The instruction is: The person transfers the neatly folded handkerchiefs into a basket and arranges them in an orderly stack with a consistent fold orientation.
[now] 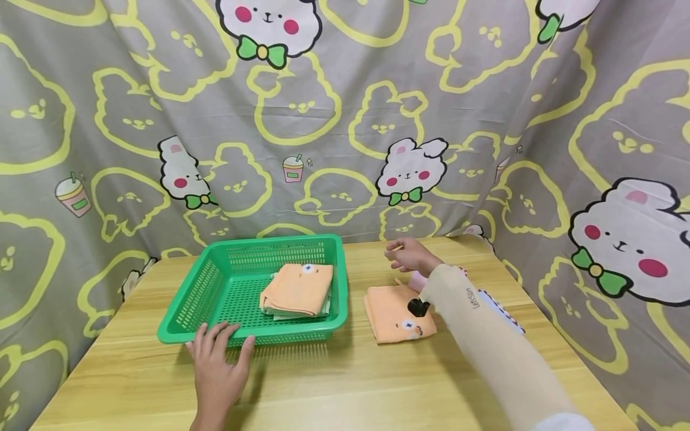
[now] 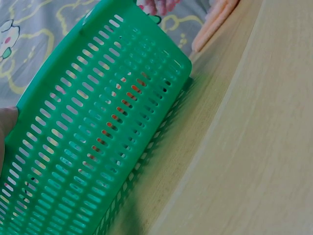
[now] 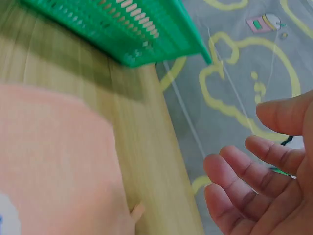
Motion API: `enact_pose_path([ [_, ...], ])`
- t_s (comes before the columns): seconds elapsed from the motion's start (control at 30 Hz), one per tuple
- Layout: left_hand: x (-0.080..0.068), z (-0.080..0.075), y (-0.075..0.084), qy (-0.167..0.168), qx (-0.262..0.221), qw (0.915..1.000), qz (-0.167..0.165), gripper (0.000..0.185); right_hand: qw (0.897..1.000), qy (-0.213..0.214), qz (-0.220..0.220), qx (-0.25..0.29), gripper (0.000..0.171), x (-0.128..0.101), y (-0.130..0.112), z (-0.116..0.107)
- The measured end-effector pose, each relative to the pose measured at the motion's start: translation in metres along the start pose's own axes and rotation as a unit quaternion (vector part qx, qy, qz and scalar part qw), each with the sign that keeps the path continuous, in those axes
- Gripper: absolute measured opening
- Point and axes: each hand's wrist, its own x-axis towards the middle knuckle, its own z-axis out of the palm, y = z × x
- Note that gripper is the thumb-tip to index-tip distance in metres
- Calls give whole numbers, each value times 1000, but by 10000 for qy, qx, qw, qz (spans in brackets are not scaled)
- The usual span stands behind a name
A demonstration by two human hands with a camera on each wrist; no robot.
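Head view: a person at a wooden table [image 1: 334,383] steadies a green basket [image 1: 215,281] while a stack of folded orange cloths [image 1: 298,289] already lies inside it, toward its right wall. The left hand [image 1: 217,365] rests against the basket's near rim, fingers spread and nearly straight, gripping nothing. To the right of the basket, a second folded orange cloth [image 1: 396,314] lies flat on the table, just beside the basket's right wall and apart from it. The right hand [image 1: 409,254] hovers beyond that cloth, level with the basket's far right corner, fingers loosely extended and empty; the sleeved forearm crosses over the cloth's right edge. A patterned item lies partly hidden under that arm, farther right of the basket. By the look of it, the work stands between cloths: one lot is stowed, and the next move would call for the right hand to come down onto the cloth outside the basket and take hold of it.

Left wrist view: the basket's slotted wall [image 2: 98,132] fills the frame, a fingertip touching it at the left edge; orange shows through the slots.

Right wrist view: the right hand's fingers [image 3: 244,171] are relaxed, slightly bent, holding nothing, above the table edge past the basket's corner [image 3: 146,34]; the orange cloth [image 3: 54,161] lies below the basket.
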Motion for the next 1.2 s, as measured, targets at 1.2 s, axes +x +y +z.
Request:
enact_pose_path([
  [1.2,0,0,2,-37,-21,10000,-38,33,9767,1270,1303,-1137,33,-25,97,-72],
])
